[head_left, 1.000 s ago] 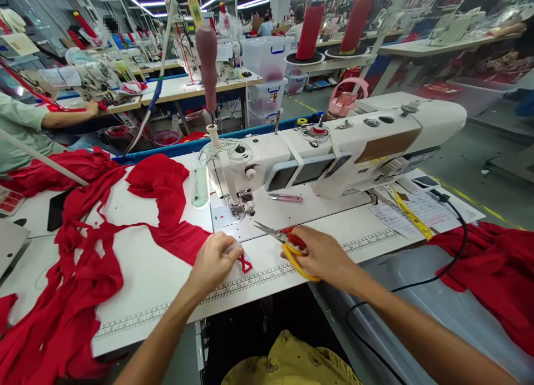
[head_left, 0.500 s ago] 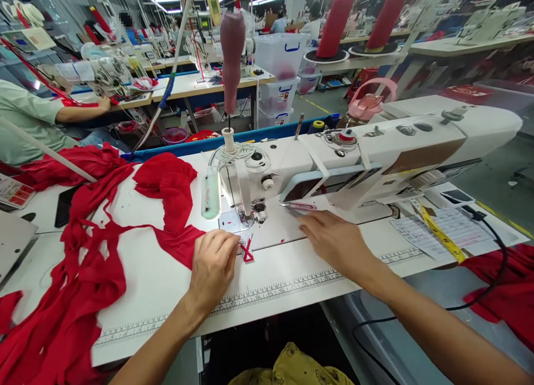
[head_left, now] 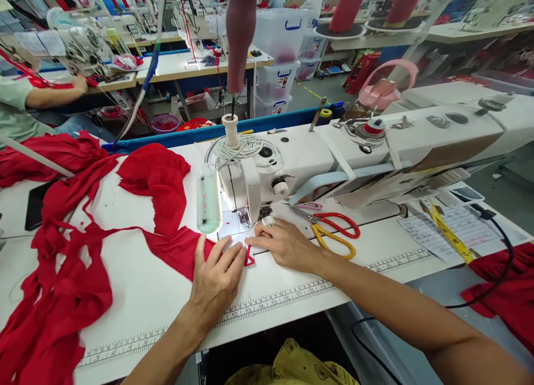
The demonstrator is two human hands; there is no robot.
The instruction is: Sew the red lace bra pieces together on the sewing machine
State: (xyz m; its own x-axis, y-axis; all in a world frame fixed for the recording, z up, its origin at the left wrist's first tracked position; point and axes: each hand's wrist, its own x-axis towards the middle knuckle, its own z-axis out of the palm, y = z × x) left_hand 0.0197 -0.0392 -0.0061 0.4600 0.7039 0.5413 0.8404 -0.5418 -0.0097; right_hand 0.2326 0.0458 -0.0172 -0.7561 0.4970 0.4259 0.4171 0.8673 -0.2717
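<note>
My left hand point(head_left: 219, 276) lies palm down, fingers spread. Its fingertips press at a small white piece with a red ribbon strip point(head_left: 249, 257), just in front of the sewing machine's needle plate point(head_left: 228, 221). From the right, my right hand point(head_left: 290, 245) reaches to the same piece, its fingers bent and drawn together near the presser foot. Whether they pinch anything is hidden. Scissors point(head_left: 336, 229) with one red and one yellow handle lie behind that wrist. Red fabric point(head_left: 175, 251) runs up to the left fingers.
More red fabric point(head_left: 75, 251) covers the table's left side. The white sewing machine point(head_left: 304, 151) spans the back. Right of it lie a written sheet point(head_left: 421, 232) and a yellow tape measure point(head_left: 448, 232). Across the way, a person's arm point(head_left: 56, 95) rests at another table.
My right hand has moved left from the scissors to the ribbon piece, uncovering the scissors. My left fingers have spread and flattened. The view has tilted down slightly.
</note>
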